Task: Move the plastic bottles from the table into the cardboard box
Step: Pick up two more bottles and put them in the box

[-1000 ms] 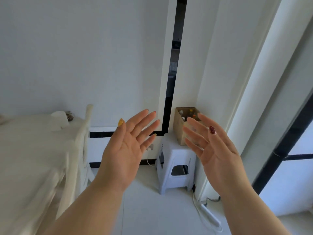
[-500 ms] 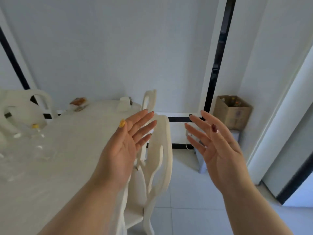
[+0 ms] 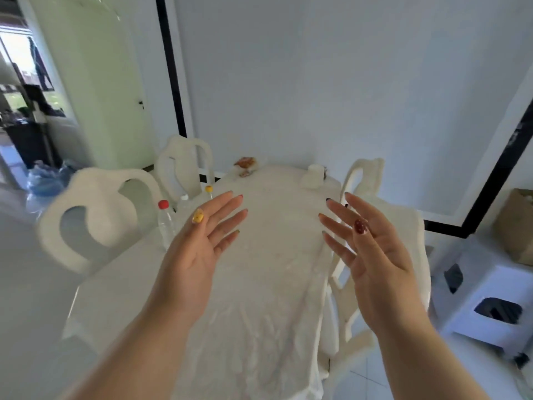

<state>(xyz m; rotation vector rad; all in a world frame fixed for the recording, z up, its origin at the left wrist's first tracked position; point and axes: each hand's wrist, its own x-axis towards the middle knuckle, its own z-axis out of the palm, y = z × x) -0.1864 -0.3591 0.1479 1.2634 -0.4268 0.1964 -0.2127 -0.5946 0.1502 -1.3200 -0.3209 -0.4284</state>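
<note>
A clear plastic bottle with a red cap (image 3: 165, 220) stands on the left side of the white-clothed table (image 3: 259, 284). Behind it are a white-capped bottle (image 3: 183, 201) and one with a yellow cap (image 3: 208, 189), both partly hidden by my left hand. My left hand (image 3: 196, 255) is held up over the table, empty, fingers spread. My right hand (image 3: 375, 255) is raised over the table's right edge, also empty with fingers apart. The cardboard box (image 3: 517, 226) sits on a white stool (image 3: 490, 301) at the far right.
White chairs stand around the table: two on the left (image 3: 86, 215) (image 3: 184, 166) and one on the right (image 3: 363, 180). A white container (image 3: 313, 176) and some small items (image 3: 245, 166) lie at the table's far end. A pale door (image 3: 95, 82) is at the back left.
The view has swung left from the box and stool to the table. The bottles have come into sight and the box has shifted to the right edge. Both hands stay raised and empty.
</note>
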